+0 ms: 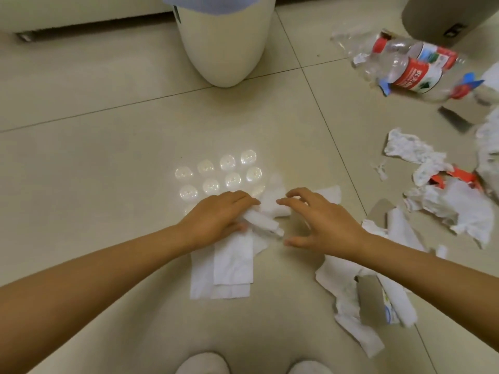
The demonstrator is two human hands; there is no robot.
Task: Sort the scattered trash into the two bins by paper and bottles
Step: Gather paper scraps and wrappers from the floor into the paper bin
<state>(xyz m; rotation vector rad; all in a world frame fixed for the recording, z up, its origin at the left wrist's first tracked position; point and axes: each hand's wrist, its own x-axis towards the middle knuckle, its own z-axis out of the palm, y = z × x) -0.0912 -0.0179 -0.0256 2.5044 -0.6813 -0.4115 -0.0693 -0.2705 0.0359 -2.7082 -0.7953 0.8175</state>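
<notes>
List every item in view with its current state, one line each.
left hand: pressing on the white tissue pile
right hand: fingers spread, open over the tissue
white tissue pile: partly flat on the floor
plastic bottles: lying on their sides, crushed
white bin: upright, blue liner
torn paper scraps: scattered, crumpled

No wording can be read anywhere: the red label [414, 76] on the clear bottle [405, 74] right of the white bin [224, 44] carries white characters too blurred to make out, and the dark mark [455, 29] on the grey bin [442, 20] beyond it is likewise illegible.
</notes>
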